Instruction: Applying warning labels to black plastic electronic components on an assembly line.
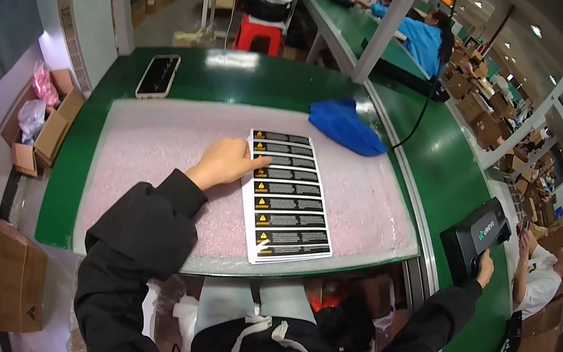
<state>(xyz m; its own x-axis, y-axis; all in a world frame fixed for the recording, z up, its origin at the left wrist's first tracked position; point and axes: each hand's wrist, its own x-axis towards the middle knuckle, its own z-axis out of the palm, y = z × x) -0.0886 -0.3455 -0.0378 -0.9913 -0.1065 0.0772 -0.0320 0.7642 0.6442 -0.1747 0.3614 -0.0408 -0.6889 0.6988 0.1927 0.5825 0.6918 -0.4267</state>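
My left hand (pixel 224 161) is at the upper left edge of a white sheet of black warning labels (pixel 292 199) with yellow triangles. One digit lies across the sheet's face, and the other fingers curl at its edge, gripping it. Beneath the sheet is a pinkish mat under clear plastic (pixel 153 157). Out to the right, my right hand (pixel 484 270) grips the near side of a black box-shaped item (pixel 472 237) on the green belt. Part of that hand's fingers is hidden by the item.
A phone (pixel 158 76) and a blue cloth (pixel 348 126) lie at the table's far side. A metal rail (pixel 422 259) divides table and belt. A black cable (pixel 421 117) hangs there. Cartons (pixel 19 275) stand left. A co-worker (pixel 547 270) is at right, others farther off.
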